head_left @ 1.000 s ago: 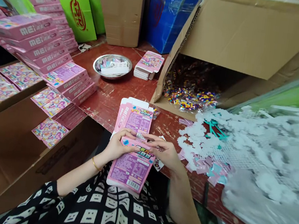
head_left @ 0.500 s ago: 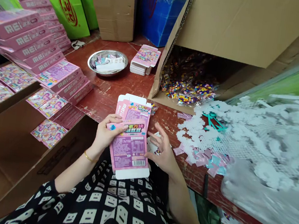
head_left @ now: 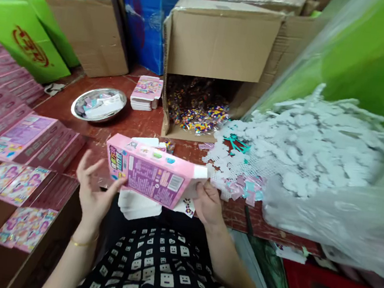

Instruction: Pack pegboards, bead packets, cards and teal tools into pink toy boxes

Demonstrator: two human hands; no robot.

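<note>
A pink printed carton [head_left: 151, 172] is opened into a box shape and lies sideways above my lap. My right hand [head_left: 207, 203] grips its right end by the white flap. My left hand [head_left: 95, 192] is at its left end with the fingers spread and the thumb touching the box's lower edge. Under the box lies a stack of flat white-backed cartons [head_left: 138, 204] at the table's edge.
A steel bowl [head_left: 98, 104] with paper bits and a stack of flat pink cartons [head_left: 145, 92] sit on the red table [head_left: 138, 125]. An open cardboard box [head_left: 210, 61] holds colourful beads. White plastic pieces [head_left: 305, 145] pile at right. Filled pink boxes [head_left: 10, 125] lie at left.
The flat carton has been popped open into a box and turned sideways. My left hand has opened and my right hand has taken its right end. The view has swung right.
</note>
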